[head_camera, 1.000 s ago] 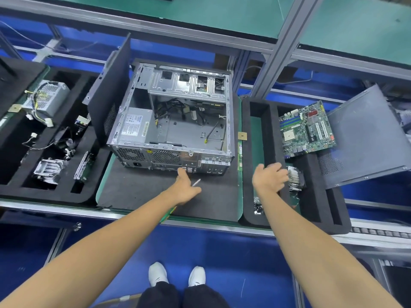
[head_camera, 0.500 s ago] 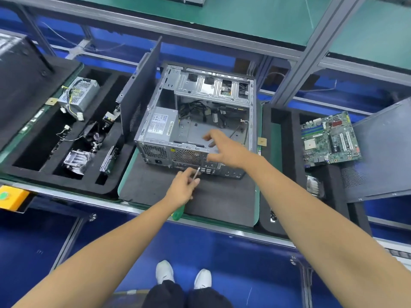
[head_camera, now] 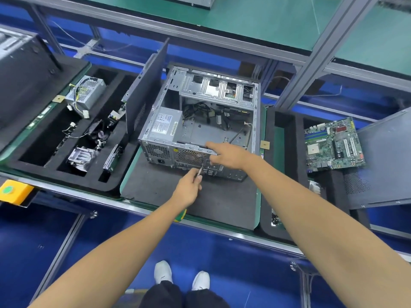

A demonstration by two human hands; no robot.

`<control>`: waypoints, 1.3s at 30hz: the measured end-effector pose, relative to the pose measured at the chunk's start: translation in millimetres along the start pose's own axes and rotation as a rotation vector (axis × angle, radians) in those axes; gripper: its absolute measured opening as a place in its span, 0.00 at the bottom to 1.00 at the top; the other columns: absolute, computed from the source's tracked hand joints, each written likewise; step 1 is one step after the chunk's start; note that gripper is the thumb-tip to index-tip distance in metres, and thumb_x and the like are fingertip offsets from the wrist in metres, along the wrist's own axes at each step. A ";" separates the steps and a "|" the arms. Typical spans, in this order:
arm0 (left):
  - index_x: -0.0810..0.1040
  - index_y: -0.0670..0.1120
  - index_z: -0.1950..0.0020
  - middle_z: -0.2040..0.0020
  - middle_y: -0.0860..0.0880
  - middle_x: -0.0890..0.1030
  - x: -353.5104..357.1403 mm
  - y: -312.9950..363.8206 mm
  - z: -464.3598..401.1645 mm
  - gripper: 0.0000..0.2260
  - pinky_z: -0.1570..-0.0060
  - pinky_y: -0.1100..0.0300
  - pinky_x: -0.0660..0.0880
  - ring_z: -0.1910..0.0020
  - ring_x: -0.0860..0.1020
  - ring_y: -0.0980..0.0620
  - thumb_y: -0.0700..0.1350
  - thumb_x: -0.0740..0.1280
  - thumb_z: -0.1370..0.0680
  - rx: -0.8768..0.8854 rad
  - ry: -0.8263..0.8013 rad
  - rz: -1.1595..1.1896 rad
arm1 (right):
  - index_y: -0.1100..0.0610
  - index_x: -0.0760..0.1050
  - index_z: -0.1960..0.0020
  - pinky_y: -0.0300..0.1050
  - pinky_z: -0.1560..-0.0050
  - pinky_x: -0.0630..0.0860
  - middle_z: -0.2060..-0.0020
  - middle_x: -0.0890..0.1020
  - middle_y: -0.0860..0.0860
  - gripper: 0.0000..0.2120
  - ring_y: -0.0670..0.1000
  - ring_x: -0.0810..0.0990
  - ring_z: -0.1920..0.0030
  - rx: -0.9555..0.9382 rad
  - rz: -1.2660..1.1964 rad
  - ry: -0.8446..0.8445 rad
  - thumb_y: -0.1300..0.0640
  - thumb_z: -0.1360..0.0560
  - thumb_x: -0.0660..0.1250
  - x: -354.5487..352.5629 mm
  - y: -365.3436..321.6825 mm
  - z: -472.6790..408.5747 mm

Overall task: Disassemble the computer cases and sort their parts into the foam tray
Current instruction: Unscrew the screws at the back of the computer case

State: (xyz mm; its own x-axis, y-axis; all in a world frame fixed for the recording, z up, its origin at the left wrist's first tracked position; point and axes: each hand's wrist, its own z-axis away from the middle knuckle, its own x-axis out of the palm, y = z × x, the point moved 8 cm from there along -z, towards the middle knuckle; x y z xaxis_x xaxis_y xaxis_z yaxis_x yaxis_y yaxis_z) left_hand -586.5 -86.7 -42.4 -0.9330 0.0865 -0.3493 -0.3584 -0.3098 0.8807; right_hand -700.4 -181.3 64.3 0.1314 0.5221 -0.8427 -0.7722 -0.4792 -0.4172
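An open grey computer case lies on a dark mat, its power supply still inside at the near left corner. My left hand grips a screwdriver with a green handle; its metal tip touches the case's rear panel. My right hand rests on the case's near top edge, fingers stretched to the left along the rim. The foam tray on the right holds a green motherboard.
A second foam tray on the left holds a power supply, a heatsink, cables and a board. A side panel stands upright left of the case; another panel leans at the right. A yellow button box sits at the near left edge.
My right hand left the right foam tray, crossed over and settled on the case's near edge. My left hand lifted the screwdriver tip to the rear panel. My view shifted right and closer.
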 end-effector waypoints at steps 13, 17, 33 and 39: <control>0.65 0.48 0.57 0.48 0.48 0.61 13.2 -3.3 11.1 0.12 0.75 0.61 0.69 0.60 0.69 0.48 0.48 0.57 0.13 -0.204 0.033 0.192 | 0.53 0.67 0.34 0.50 0.54 0.74 0.48 0.82 0.53 0.16 0.56 0.78 0.51 0.007 -0.017 0.002 0.51 0.20 0.60 2.9 3.4 -2.3; 0.66 0.48 0.55 0.47 0.48 0.61 13.2 -2.3 15.1 0.14 0.71 0.58 0.73 0.61 0.70 0.49 0.54 0.55 0.13 -0.209 0.028 0.155 | 0.52 0.67 0.36 0.50 0.56 0.73 0.54 0.81 0.51 0.14 0.55 0.78 0.54 -0.006 -0.021 0.010 0.51 0.21 0.60 3.6 3.7 -3.1; 0.66 0.61 0.32 0.47 0.55 0.77 -0.3 8.8 26.8 0.13 0.49 0.53 0.75 0.48 0.79 0.52 0.50 0.62 0.15 0.197 0.219 0.060 | 0.48 0.66 0.39 0.48 0.61 0.68 0.57 0.79 0.49 0.11 0.55 0.78 0.55 -0.039 -0.044 0.022 0.50 0.21 0.60 4.9 4.9 -5.1; 0.67 0.60 0.44 0.62 0.55 0.77 8.3 -7.4 44.0 0.06 0.59 0.46 0.76 0.64 0.77 0.52 0.58 0.52 0.14 0.158 0.328 -0.103 | 0.47 0.65 0.42 0.47 0.63 0.67 0.62 0.76 0.44 0.09 0.54 0.77 0.57 -0.051 -0.043 0.018 0.52 0.21 0.61 2.9 2.2 -3.0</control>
State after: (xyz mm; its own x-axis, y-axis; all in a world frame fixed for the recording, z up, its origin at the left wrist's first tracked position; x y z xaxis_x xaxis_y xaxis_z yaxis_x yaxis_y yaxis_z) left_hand -593.0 -42.0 -37.7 -0.8411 -0.2065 -0.4998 -0.4740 -0.1635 0.8652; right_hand -699.9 -183.0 60.0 0.1753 0.5308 -0.8292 -0.7332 -0.4917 -0.4698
